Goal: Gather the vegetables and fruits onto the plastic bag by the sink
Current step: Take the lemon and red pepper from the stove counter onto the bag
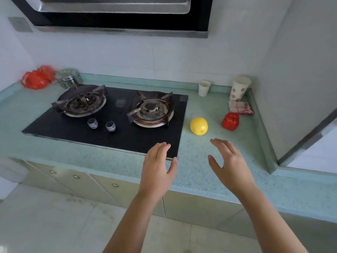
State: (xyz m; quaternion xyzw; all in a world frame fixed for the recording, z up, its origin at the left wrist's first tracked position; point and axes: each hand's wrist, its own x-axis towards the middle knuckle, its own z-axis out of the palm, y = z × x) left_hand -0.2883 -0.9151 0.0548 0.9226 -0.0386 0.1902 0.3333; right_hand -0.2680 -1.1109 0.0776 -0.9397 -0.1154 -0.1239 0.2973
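Observation:
A round yellow fruit (198,126) lies on the pale green counter (209,161), just right of the stove. A red pepper (230,121) sits further right, near the corner. At the far left of the counter lies a red plastic bag (37,77). My left hand (157,167) hovers open over the stove's front right corner. My right hand (228,164) is open over the counter, its fingertips a short way in front of the yellow fruit. Neither hand touches anything. No sink is in view.
A black two-burner gas stove (109,121) fills the counter's middle. A steel pot (68,78) stands beside the red bag. A paper cup (204,88), a patterned cup (239,88) and a folded cloth (240,107) sit at the back right. A range hood (118,15) hangs overhead.

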